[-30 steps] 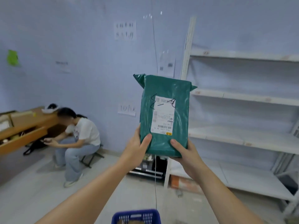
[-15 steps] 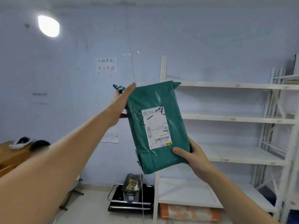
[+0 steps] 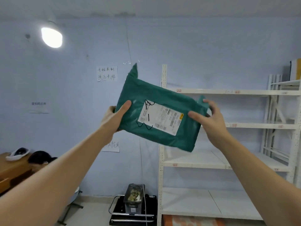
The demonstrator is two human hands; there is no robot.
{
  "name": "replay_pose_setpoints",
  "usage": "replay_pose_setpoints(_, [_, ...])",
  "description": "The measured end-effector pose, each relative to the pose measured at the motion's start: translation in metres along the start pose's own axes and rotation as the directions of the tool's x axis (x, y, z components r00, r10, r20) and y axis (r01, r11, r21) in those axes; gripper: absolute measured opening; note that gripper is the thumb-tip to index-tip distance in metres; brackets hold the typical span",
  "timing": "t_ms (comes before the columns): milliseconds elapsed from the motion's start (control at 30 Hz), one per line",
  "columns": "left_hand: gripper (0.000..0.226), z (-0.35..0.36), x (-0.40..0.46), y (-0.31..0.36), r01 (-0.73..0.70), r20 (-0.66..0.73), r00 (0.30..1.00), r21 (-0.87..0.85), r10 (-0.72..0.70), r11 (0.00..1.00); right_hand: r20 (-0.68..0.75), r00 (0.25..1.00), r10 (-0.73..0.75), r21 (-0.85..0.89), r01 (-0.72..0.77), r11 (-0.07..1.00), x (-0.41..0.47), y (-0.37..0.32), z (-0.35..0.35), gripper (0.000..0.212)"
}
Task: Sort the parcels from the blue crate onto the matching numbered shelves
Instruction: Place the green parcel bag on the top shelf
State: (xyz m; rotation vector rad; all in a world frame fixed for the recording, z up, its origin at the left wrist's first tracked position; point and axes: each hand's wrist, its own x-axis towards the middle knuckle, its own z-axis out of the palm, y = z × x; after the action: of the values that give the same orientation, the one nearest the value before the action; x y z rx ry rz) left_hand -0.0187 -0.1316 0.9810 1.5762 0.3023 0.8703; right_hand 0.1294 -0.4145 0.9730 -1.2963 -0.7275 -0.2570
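Parcel in the air, folks: a green plastic mailer bag [image 3: 158, 117] with a white shipping label [image 3: 160, 118] carrying black marker scrawl, held tilted in front of the white metal shelving rack [image 3: 211, 91]. Left hand [image 3: 114, 119] clamps the near-left edge, thumb on the face, fingers wrapped behind; right hand [image 3: 210, 117] pinches the right end, fingers closed on the plastic. Small red number tags [image 3: 178, 90] mark the shelf edges, too small to read. Every shelf in view looks bare, so sorting seems barely begun. The blue crate is out of view, so what's left is unknown.
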Motion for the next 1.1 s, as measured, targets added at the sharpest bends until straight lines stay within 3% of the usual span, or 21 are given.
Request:
replay_pose_setpoints(67, [0.056,0.01,-0.007,-0.016,0.02,-0.051,0.998,-0.173,-0.03,0.985,-0.118,0.993,0.015,0.047,-0.009,0.999,0.005,-0.012,0.021,0.066])
replay_pose_setpoints(133, [0.052,0.018,-0.013,-0.033,0.066,-0.102,0.989,-0.317,-0.103,0.946,-0.105,0.994,0.012,-0.031,-0.016,0.999,0.01,-0.018,0.036,0.053])
replay_pose_setpoints(200, [0.055,0.02,-0.017,-0.048,0.111,-0.141,0.972,-0.421,-0.186,0.9,0.075,0.997,0.022,-0.076,-0.016,0.997,0.011,-0.021,0.042,0.047])
replay_pose_setpoints(300, [0.05,0.017,-0.024,-0.065,0.131,-0.177,0.949,-0.529,-0.261,0.838,0.298,0.954,0.044,-0.098,-0.016,0.995,0.012,-0.017,0.043,0.071])
replay_pose_setpoints(367, [0.044,0.017,-0.03,-0.069,0.139,-0.183,0.933,-0.607,-0.308,0.782,0.247,0.969,0.0,-0.067,0.017,0.998,0.013,-0.01,0.047,0.09])
replay_pose_setpoints(467, [0.041,0.023,-0.039,-0.072,0.151,-0.155,0.921,-0.702,-0.357,0.696,0.038,0.999,-0.031,0.073,0.028,0.997,0.013,0.002,0.055,0.101])
replay_pose_setpoints(533, [0.039,0.03,-0.044,-0.071,0.148,-0.144,0.922,-0.728,-0.361,0.669,-0.049,0.999,0.022,0.178,-0.013,0.984,0.009,0.012,0.065,0.114])
replay_pose_setpoints(667, [0.04,0.049,-0.053,-0.07,0.158,-0.128,0.913,-0.763,-0.387,0.627,-0.047,0.988,0.146,0.356,-0.12,0.927,-0.01,0.037,0.089,0.133])
replay_pose_setpoints(900, [0.045,0.078,-0.067,-0.073,0.198,-0.048,0.936,-0.745,-0.348,0.637,0.099,0.947,0.307,0.557,-0.308,0.771,-0.038,0.071,0.132,0.096])
replay_pose_setpoints(1000, [0.044,0.073,-0.068,-0.073,0.269,0.057,0.946,-0.682,-0.318,0.68,0.114,0.952,0.285,0.594,-0.295,0.748,-0.028,0.067,0.124,0.104])
replay_pose_setpoints(1100, [0.055,0.053,-0.056,-0.073,0.318,0.079,0.942,-0.511,-0.325,0.798,0.109,0.962,0.249,0.614,-0.263,0.744,-0.018,0.059,0.113,0.105])
